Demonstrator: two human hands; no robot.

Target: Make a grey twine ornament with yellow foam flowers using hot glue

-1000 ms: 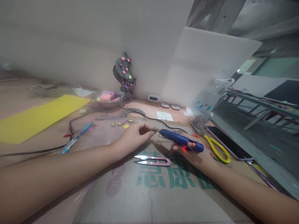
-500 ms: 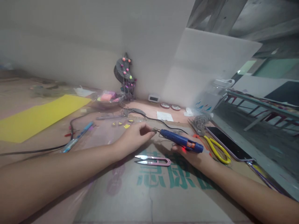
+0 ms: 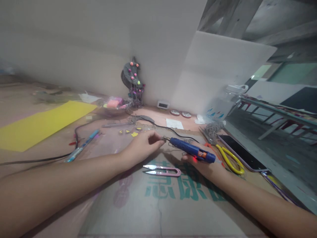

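My right hand grips a blue hot glue gun with a red light, held low over a sheet of cardboard with green print. Its nozzle points left at my left hand, whose fingers are pinched together on something too small to make out, right at the nozzle tip. Pink thread snips lie on the cardboard just in front of both hands. The gun's black cord runs back across the table.
Yellow-handled scissors and a black phone lie to the right. A yellow sheet, a blue pen and a black cable are on the left. A dark ornament with coloured beads stands at the back wall.
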